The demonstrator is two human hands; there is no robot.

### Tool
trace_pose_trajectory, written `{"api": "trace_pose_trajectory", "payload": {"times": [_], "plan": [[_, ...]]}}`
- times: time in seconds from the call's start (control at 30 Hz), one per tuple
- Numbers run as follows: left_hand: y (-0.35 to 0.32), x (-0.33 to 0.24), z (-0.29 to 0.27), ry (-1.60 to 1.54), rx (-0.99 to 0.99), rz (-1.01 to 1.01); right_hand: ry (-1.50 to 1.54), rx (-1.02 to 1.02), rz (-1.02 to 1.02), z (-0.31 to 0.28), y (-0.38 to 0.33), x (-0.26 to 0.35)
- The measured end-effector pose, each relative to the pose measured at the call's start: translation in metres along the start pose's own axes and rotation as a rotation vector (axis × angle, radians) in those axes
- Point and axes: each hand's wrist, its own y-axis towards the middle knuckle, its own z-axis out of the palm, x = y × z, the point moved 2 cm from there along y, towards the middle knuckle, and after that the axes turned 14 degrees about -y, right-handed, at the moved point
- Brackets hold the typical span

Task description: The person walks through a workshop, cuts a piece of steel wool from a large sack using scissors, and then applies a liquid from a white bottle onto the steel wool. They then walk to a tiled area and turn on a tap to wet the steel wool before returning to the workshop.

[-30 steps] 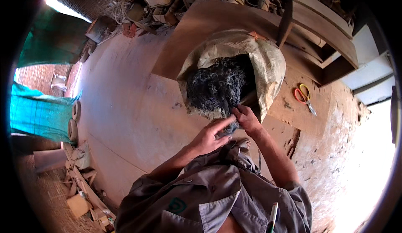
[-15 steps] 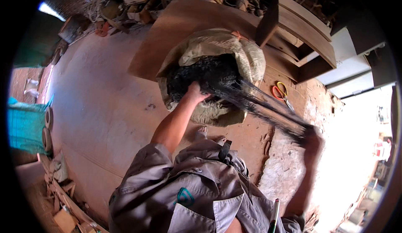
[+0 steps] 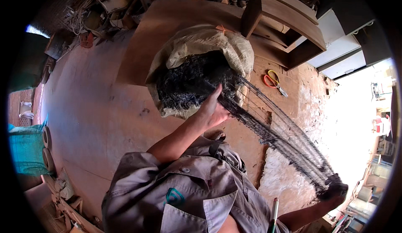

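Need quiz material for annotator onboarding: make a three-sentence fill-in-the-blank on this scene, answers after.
1. Dark netting stretches from the pale sack and is gripped at its far end by the ____.
2. Nearer the sack's opening is the ____.
3. The scissors have one red-orange handle and one ____ handle.

Missing words: right hand; left hand; yellow.

A cluttered workshop is suggested by the scissors, wooden cabinet frame and heaped scrap seen ahead of the right hand's grip.
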Motion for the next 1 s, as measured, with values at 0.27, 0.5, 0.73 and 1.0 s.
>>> {"api": "trace_pose_trajectory", "payload": {"times": [0.27,0.5,0.73,1.0], "plan": [[0.043,0.016,0.029,-0.111,0.491,-0.148,1.003,0.498,-0.417,0.052,0.024,0.078],[-0.003,0.034,-0.038,0.419,-0.195,0.227,0.714,1.067,-0.13,0.271,-0.005,0.176],[0.006,0.059,-0.052,0.181,-0.299,0.57,0.83,0.681,-0.718,0.305,-0.072,0.259],[-0.008,0.044,-0.131,0.981,-0.758,1.06,1.117,1.416,0.087,0.516,-0.037,0.127]]}}
